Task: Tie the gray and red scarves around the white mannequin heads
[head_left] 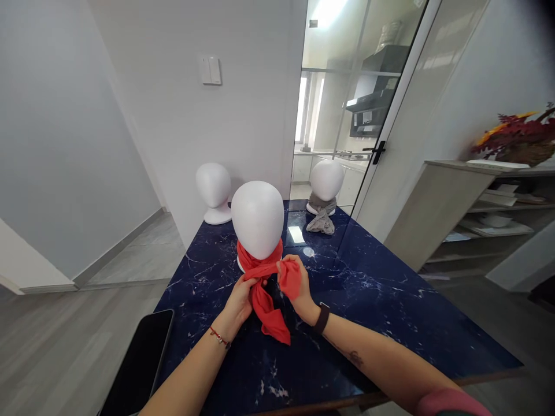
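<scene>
A white mannequin head (258,216) stands upright at the middle of the table, with a red scarf (269,315) wound around its neck. My left hand (239,300) pinches the scarf just below the head, where the cloth crosses over itself. To its right, my right hand (299,289) is closed around one bunched end of the scarf and holds it stretched sideways from the neck. The other end hangs between my hands and lies down on the tabletop. Cloth hides some of my fingertips and most of the head's base.
A dark blue marble-patterned table (347,323) spreads below. At its back left stands a bare white mannequin head (213,188); at the back right, another mannequin head (326,180) wears a grey scarf (321,222). A black phone-like device (137,361) lies at the left edge. Beyond is a glass door (342,98).
</scene>
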`<state>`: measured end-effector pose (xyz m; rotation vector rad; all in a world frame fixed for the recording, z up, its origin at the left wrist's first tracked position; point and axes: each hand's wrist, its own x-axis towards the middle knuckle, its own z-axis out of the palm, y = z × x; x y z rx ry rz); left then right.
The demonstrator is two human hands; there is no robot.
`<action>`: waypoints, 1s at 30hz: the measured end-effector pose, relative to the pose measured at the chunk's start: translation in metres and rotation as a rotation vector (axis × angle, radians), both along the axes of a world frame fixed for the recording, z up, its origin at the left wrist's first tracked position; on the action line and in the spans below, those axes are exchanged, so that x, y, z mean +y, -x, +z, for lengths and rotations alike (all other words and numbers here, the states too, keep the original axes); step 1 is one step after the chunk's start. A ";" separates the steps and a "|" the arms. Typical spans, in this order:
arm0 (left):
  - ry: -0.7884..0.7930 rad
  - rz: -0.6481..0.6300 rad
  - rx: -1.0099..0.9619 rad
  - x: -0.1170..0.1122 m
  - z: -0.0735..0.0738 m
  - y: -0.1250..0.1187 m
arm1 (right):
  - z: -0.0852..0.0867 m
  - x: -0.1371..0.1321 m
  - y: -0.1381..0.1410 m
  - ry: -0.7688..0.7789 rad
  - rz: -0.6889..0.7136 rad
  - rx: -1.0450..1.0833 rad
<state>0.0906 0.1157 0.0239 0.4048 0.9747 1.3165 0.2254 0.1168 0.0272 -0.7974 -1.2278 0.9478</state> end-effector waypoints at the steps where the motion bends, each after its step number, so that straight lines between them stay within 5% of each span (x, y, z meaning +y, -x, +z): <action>1: 0.027 -0.004 -0.001 0.000 0.001 0.001 | 0.000 0.004 -0.001 0.040 0.023 0.043; 4: 0.075 -0.016 -0.012 0.000 0.004 0.003 | -0.003 0.013 -0.007 -0.032 0.039 -0.096; 9: 0.066 0.010 -0.037 -0.004 0.005 0.001 | -0.010 0.019 -0.017 -0.464 0.046 -0.882; 12: 0.040 0.018 -0.067 -0.006 0.007 -0.002 | -0.010 0.018 -0.014 -0.518 -0.006 -1.117; 21: -0.006 0.088 -0.129 -0.006 0.010 -0.004 | -0.004 0.021 -0.003 -0.534 -0.130 -1.243; 30: 0.033 0.011 -0.301 -0.008 0.021 0.002 | -0.005 0.026 -0.002 -0.491 -0.075 -1.227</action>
